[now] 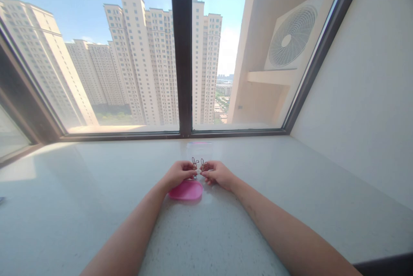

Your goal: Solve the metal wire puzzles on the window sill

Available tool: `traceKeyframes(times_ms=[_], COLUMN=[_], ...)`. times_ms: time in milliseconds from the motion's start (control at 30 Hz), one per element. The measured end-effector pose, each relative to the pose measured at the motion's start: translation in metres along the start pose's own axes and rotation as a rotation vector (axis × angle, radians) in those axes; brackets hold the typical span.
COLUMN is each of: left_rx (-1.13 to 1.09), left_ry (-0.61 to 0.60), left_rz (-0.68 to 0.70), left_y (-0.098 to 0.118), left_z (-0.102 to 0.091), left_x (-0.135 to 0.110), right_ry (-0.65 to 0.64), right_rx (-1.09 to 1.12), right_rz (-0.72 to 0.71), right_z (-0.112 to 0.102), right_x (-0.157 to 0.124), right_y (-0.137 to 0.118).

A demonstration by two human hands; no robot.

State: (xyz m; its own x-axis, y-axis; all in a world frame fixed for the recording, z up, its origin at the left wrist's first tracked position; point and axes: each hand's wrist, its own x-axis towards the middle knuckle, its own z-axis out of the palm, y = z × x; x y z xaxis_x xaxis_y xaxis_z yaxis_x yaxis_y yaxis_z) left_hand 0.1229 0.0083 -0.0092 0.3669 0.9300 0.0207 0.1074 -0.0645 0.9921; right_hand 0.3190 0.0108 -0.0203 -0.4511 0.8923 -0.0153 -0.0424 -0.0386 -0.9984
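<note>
two hands (179, 173) (217, 173) – two wire loops (194, 162) (204, 164), one pink dish (186, 191).

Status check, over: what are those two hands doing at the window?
Left hand and right hand each pinching a small wire loop piece, held together. Pink oval dish beneath on the stone sill. Nothing blocking.
</note>
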Motion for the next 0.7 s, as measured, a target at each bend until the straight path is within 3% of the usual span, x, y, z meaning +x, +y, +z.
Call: traceKeyframes(times_ms=[700], left_rx=[0.06], left_ry=[-0.016], left_rz=[0.005], left_y=[0.0014], left_z=[0.0007], left_x=[0.0], right_ry=[0.028], right_rx=[-0.038], right_rz=[0.016], right_z=[0.0029], right_x=[-0.0014], right_y=[-0.0017])
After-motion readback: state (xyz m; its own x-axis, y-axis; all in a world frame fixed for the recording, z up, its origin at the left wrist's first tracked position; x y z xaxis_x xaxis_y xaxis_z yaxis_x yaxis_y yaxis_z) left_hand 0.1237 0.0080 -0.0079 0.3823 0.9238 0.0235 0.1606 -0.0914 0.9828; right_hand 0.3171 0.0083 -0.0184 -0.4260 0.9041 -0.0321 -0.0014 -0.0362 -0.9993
